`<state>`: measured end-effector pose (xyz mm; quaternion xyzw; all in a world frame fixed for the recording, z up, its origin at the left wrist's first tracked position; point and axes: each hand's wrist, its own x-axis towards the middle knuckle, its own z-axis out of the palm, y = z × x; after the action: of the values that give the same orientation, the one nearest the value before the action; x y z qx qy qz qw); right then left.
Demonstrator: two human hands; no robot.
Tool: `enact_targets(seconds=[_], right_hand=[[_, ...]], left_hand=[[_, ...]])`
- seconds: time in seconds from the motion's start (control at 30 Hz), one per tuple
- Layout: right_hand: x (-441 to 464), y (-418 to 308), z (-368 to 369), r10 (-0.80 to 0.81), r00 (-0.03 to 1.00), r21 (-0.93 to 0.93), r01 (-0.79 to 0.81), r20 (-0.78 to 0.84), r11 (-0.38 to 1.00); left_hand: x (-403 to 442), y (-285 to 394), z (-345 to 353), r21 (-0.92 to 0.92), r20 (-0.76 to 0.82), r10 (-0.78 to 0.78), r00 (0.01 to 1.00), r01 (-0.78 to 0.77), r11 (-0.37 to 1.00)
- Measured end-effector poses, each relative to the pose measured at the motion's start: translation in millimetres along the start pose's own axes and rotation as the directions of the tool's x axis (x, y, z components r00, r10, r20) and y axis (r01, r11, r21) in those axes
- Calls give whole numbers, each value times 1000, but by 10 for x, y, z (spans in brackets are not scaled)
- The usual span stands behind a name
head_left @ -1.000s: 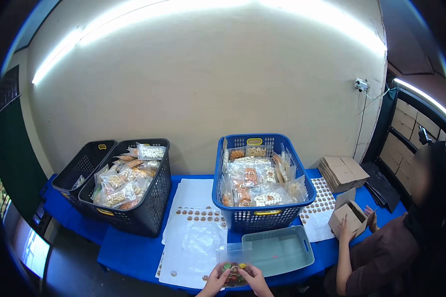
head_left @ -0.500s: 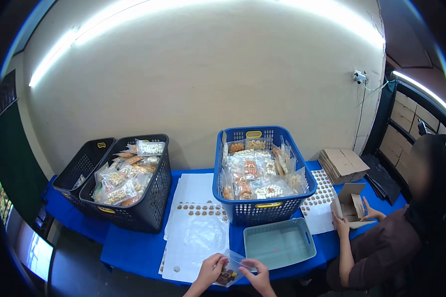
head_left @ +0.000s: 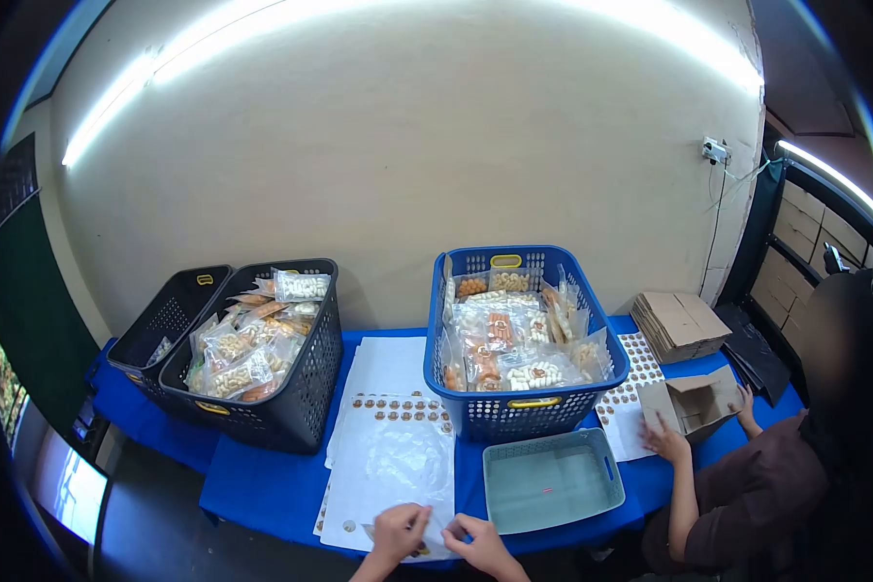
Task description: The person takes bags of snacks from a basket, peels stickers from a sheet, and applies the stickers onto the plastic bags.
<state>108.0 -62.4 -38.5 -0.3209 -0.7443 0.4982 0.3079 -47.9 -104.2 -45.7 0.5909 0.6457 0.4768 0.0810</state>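
Observation:
My left hand [head_left: 401, 533] is closed in a pinch over the front end of the white sticker sheets [head_left: 359, 475]. Just right of it, my right hand [head_left: 480, 545] has its fingers curled together. Whatever either pinch holds is hidden or too small to make out. Between and below the hands shows a small clear bag [head_left: 422, 550] with dark and yellowish contents, mostly covered by my left hand. Rows of round brown stickers [head_left: 398, 407] remain on the top sheet, and its lower part is bare and glossy.
A grey-green tray [head_left: 500, 514] sits right of my hands. Behind it, a blue basket [head_left: 475, 412] holds snack bags; two dark baskets [head_left: 301, 407] stand left. At right, a co-worker's hands [head_left: 667, 441] handle an open carton [head_left: 698, 405] near stacked flat cardboard [head_left: 684, 325].
My hands have moved slightly left and apart. The clear bag, earlier stretched between both hands, is now low and mostly hidden. The co-worker's carton has tilted, with the left hand's fingers spread.

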Motion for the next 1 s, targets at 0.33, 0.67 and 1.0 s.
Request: enact_targets(seconds=[0.33, 0.67, 1.0], right_hand=[[-37, 213, 134, 75, 969, 91, -98, 234, 991], [229, -439, -117, -657, 736, -464, 530, -164, 710], [344, 118, -109, -303, 953, -110, 302, 3, 947]], left_hand=[[275, -365, -647, -241, -479, -265, 837, 164, 956], [61, -456, 5, -444, 375, -476, 795, 605, 661], [202, -410, -306, -428, 638, -226, 737, 582, 691]])
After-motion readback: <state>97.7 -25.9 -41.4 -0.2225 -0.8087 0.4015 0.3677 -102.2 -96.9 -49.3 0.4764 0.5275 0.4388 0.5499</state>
